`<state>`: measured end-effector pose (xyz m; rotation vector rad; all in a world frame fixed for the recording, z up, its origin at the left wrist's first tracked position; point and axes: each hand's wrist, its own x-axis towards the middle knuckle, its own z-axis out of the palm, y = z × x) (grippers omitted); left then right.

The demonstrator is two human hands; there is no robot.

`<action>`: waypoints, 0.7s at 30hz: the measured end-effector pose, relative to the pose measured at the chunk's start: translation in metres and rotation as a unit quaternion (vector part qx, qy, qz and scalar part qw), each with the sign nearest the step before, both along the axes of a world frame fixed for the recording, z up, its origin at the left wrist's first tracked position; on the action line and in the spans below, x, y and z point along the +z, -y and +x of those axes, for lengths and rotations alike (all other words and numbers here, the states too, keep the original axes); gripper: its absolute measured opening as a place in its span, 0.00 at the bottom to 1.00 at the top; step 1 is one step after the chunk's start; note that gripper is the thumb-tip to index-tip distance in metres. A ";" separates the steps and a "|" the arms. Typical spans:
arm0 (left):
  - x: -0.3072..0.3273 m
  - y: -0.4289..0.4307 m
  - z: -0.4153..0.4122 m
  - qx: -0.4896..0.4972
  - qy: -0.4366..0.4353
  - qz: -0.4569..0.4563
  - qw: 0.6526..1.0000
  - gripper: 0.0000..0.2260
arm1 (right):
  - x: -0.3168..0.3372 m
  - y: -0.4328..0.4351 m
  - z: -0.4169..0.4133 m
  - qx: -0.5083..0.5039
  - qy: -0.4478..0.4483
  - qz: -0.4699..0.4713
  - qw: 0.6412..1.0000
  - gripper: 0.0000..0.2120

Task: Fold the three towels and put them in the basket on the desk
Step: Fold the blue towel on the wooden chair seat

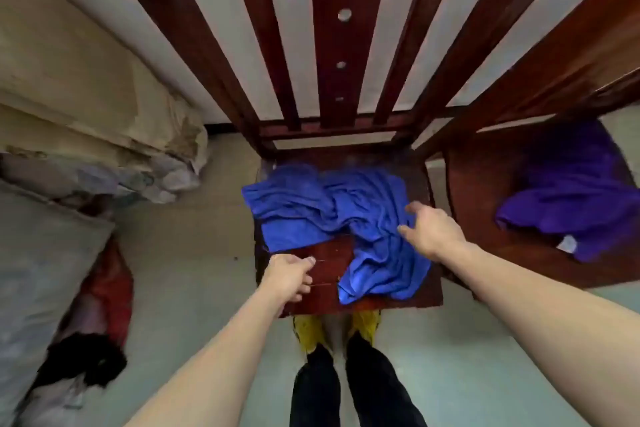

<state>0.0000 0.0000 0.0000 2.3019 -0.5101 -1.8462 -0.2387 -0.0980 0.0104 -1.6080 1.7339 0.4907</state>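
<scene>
Looking straight down on a dark red wooden chair [330,255] with a slatted back [341,45].

- Blue towel [346,215]: unfolded and crumpled on the seat. It covers the back and right of the seat, and one lobe runs down to the front edge. The front-left part of the seat is bare wood.
- Purple towel [571,198]: bunched on the seat of a second chair [485,184] just to the right of the first. A small white label [567,243] shows at its near edge. It is well apart from both hands.
- Left hand [289,276]: over the bare front-left of the seat, just below the blue towel's near-left corner. Grip: fingers loosely curled, thumb pointing forward, nothing seen between them. I cannot tell whether it touches the wood.
- Right hand [431,230]: at the right side of the blue towel, palm down. Grip apart, with fingers spread and reaching onto the cloth. Fingertips lie at or just above the folds; contact is not certain.
- Both forearms are bare and extended from the bottom of the view.

Surroundings: yellow shoes [308,329] and dark trousers [374,385] are directly in front of the chair, on a pale floor [194,253]. At left, a heap of grey and beige bedding [52,253] lies beside a red cloth [110,281].
</scene>
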 end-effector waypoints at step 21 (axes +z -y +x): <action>-0.080 0.003 0.012 0.550 0.030 0.005 0.835 0.14 | -0.076 -0.089 -0.022 -0.156 -0.029 -0.034 0.987 0.15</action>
